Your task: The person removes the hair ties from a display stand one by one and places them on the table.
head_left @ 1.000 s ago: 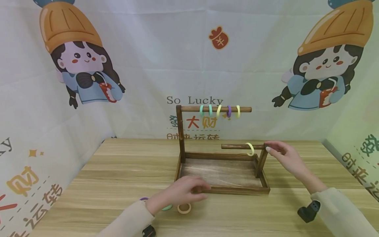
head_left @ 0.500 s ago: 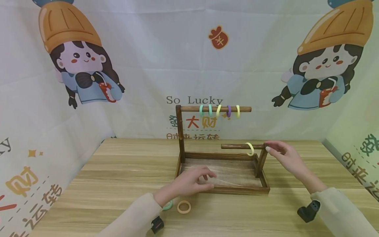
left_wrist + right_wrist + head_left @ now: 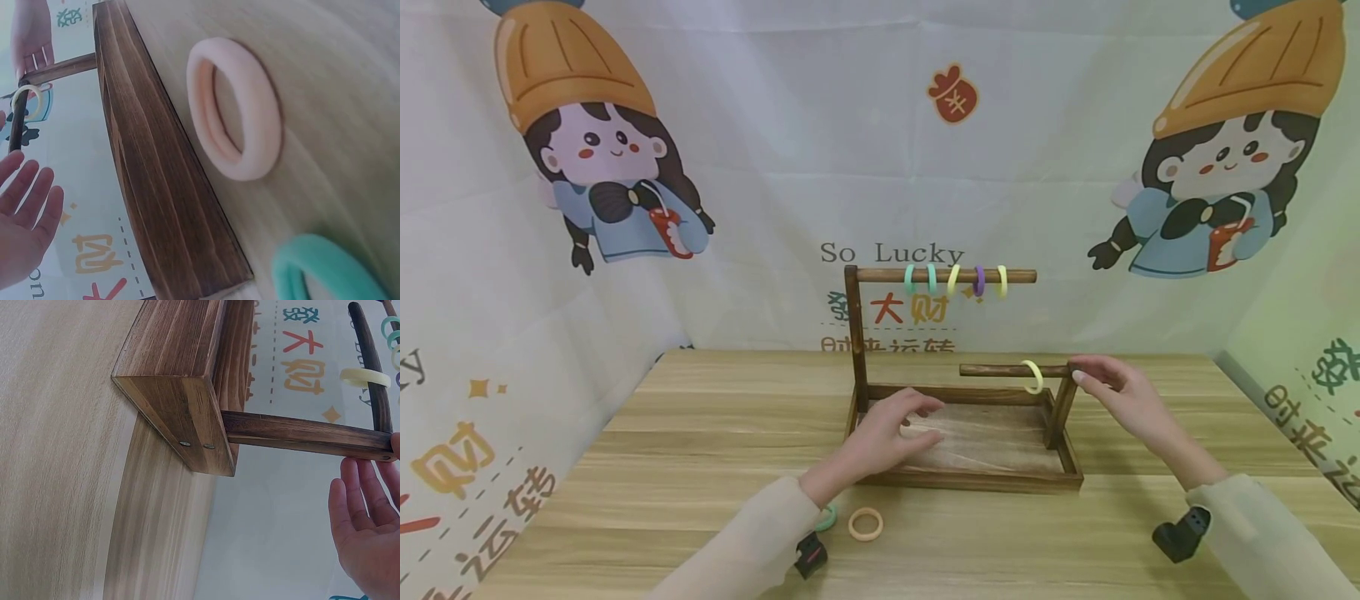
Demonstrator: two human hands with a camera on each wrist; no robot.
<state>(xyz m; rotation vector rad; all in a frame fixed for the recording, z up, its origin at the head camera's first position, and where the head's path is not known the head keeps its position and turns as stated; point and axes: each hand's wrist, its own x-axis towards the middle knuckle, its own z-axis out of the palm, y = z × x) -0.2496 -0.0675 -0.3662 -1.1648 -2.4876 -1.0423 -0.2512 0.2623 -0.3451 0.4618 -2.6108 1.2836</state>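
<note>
My left hand (image 3: pixel 891 429) hovers over the wooden rack's tray (image 3: pixel 970 481), fingers spread and slightly bent, holding nothing. At the rack's right side, my right hand (image 3: pixel 1123 400) pinches the top of the short post (image 3: pixel 1063 408); the right wrist view shows its fingers (image 3: pixel 356 487) against that end. From the short post's bar (image 3: pixel 988 371) hangs one pale yellow ring (image 3: pixel 1037 382). Higher up, the long bar (image 3: pixel 880 275) carries several green, yellow and purple rings, among them a purple ring (image 3: pixel 980 282).
In front of the tray, a peach ring (image 3: pixel 259 125) lies on the table (image 3: pixel 700 433). Beside it is a green ring (image 3: pixel 331 259), partly behind my left wrist in the head view. A printed cloth (image 3: pixel 760 167) hangs behind the table.
My left hand has moved forward and up from the tray's front edge to above the tray. The right hand and the rings on the bars have stayed put.
</note>
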